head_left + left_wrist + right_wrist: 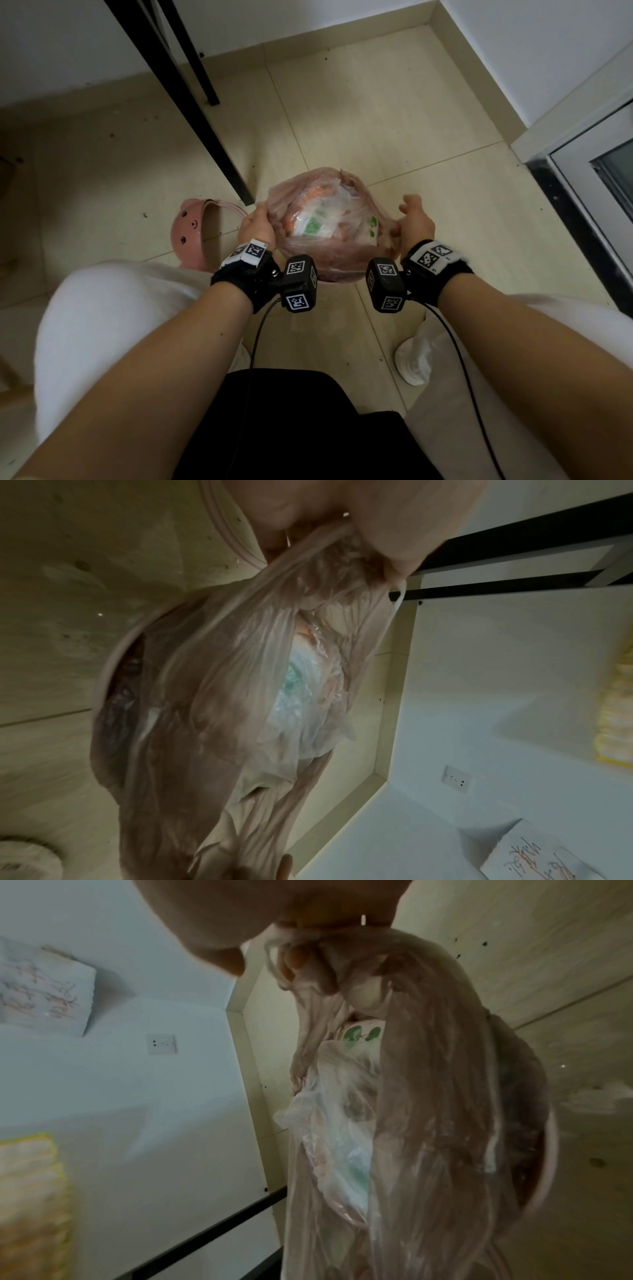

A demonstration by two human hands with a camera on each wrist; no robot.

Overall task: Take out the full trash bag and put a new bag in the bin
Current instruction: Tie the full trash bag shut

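Note:
A full pink see-through trash bag (325, 219) holds white and green wrappers and sits in a pink bin, of which only a strip of rim (327, 282) shows below it. My left hand (257, 224) grips the bag's left edge, and my right hand (414, 219) grips its right edge. In the left wrist view, the left hand (342, 520) bunches the bag's film (222, 696) above the bin rim (103, 674). In the right wrist view, the right hand (274, 920) has gathered film (428, 1096) pinched in its curled fingers.
The pink bear-face lid (191, 236) lies on the tiled floor left of the bin. Black table legs (191, 102) slant down just behind it. A door frame (582, 171) runs along the right. My knees and a white shoe (411, 363) flank the bin.

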